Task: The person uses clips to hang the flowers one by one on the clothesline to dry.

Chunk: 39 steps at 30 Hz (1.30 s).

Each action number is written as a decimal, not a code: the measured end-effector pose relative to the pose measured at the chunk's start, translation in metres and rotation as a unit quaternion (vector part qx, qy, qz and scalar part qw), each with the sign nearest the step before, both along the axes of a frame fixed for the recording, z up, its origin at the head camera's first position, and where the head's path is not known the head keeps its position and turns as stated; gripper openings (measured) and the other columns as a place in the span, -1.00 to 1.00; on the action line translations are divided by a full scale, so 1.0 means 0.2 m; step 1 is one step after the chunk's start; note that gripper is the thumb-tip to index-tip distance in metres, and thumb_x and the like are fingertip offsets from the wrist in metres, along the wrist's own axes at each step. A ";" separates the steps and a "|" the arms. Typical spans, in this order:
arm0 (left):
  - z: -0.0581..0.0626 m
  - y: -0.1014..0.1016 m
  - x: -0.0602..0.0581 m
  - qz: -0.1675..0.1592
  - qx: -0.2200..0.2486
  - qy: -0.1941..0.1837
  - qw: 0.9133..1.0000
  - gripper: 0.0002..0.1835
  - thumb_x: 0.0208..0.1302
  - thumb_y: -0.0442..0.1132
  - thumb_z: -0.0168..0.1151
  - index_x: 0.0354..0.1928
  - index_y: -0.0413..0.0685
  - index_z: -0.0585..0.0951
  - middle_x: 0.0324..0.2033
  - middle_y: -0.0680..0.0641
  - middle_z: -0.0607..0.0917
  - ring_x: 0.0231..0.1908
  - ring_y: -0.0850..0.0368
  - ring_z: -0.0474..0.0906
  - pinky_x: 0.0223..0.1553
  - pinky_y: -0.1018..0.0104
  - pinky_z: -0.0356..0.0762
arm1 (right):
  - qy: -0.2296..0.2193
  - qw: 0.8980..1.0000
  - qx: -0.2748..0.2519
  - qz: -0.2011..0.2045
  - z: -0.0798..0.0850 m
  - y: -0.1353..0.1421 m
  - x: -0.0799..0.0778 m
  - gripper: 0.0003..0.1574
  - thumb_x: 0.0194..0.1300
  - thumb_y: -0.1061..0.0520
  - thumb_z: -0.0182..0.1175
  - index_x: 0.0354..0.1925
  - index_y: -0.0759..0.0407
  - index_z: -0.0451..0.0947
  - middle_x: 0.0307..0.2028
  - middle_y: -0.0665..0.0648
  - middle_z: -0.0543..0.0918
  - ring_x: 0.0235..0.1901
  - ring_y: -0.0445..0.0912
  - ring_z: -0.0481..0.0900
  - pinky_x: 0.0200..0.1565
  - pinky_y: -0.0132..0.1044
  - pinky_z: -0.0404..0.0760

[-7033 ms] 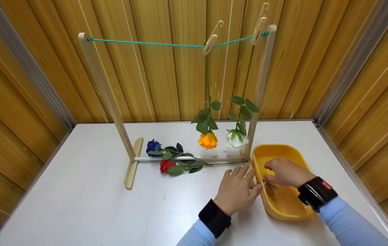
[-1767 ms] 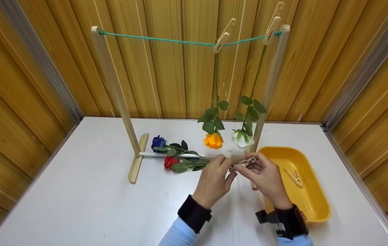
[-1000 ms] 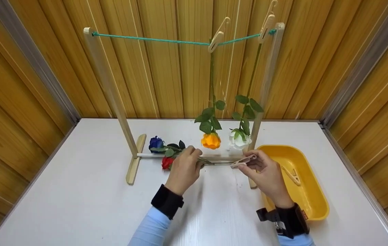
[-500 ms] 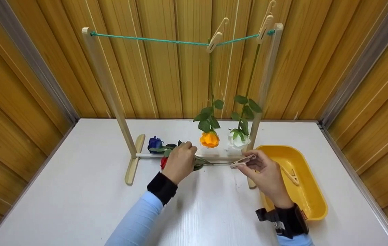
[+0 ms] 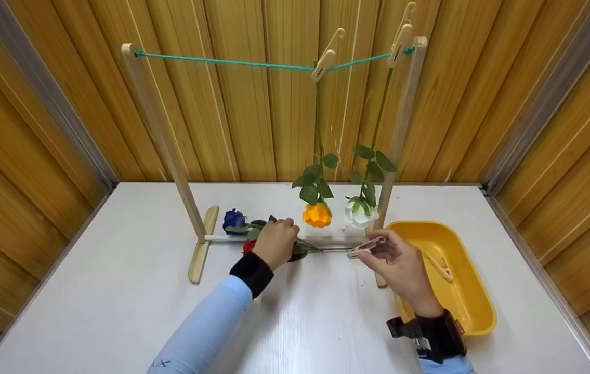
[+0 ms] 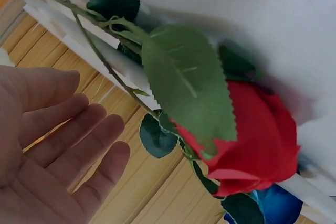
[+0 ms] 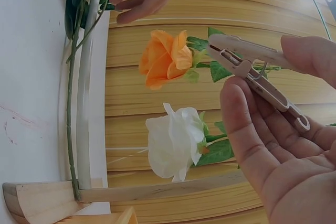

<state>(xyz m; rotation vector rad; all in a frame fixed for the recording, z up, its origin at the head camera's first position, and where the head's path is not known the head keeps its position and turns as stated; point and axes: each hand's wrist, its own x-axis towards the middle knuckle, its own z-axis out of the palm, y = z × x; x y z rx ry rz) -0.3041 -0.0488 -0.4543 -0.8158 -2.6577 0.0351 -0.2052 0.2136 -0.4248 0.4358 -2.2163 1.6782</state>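
Observation:
My right hand (image 5: pixel 406 267) pinches a pale clothespin (image 5: pixel 366 247) between thumb and fingers, above the wooden rack's right foot. In the right wrist view the clothespin (image 7: pixel 257 77) has its hooked end over my palm. My left hand (image 5: pixel 276 243) hovers at the two lying roses. The left wrist view shows its fingers (image 6: pixel 100 145) loosely bent, holding nothing, beside the stems. The red rose (image 6: pixel 257 135) lies in front of the blue rose (image 5: pixel 234 221), both along the rack's bottom bar. In the head view my left hand hides part of the red bloom and leaves.
From the green cord (image 5: pixel 232 62) an orange rose (image 5: pixel 317 214) and a white rose (image 5: pixel 361 213) hang upside down by clothespins. The yellow tray (image 5: pixel 486 311) at right holds another clothespin (image 5: pixel 440 267). The rack's left post (image 5: pixel 165 145) stands left of the roses.
My right hand has brought a clothespin out of the yellow tray. My left hand has moved left, away from that clothespin, to the lying roses. Lately the right hand has barely moved.

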 end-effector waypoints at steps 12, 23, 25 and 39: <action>-0.03 0.00 -0.07 0.025 -0.042 -0.014 0.999 -0.95 0.23 -0.36 0.42 -0.39 -0.12 0.75 -0.42 -0.11 0.72 -0.35 -0.04 0.71 -0.27 0.05 0.71 | -0.002 1.000 0.000 0.009 -0.01 -0.02 0.00 -0.57 0.13 0.45 0.46 -0.02 0.36 0.59 -0.23 0.20 0.75 -0.27 -0.14 0.74 -0.19 -0.43 0.71; -0.06 -0.05 -0.13 0.058 -0.073 -0.003 0.996 -0.95 0.25 -0.36 0.40 -0.35 -0.10 0.79 -0.41 -0.12 0.75 -0.34 -0.05 0.73 -0.22 0.04 0.71 | 0.000 1.000 0.005 0.003 0.00 -0.02 0.00 -0.57 0.13 0.46 0.46 -0.03 0.37 0.59 -0.23 0.22 0.74 -0.26 -0.18 0.72 -0.17 -0.45 0.69; -0.05 -0.06 -0.14 0.054 -0.074 0.008 0.996 -0.94 0.25 -0.37 0.39 -0.36 -0.10 0.78 -0.42 -0.12 0.76 -0.35 -0.04 0.73 -0.24 0.04 0.71 | -0.004 1.000 0.006 0.002 0.00 -0.02 0.00 -0.57 0.13 0.45 0.46 -0.02 0.37 0.58 -0.23 0.22 0.74 -0.26 -0.18 0.72 -0.16 -0.46 0.69; -0.03 -0.11 -0.18 0.026 -0.095 -0.029 0.995 -0.84 0.33 -0.43 0.31 -0.26 -0.04 0.81 -0.35 -0.10 0.80 -0.28 -0.04 0.75 -0.11 0.00 0.68 | -0.005 1.000 -0.003 0.006 0.00 -0.01 0.00 -0.56 0.12 0.46 0.46 -0.02 0.37 0.59 -0.22 0.22 0.74 -0.25 -0.16 0.72 -0.17 -0.44 0.69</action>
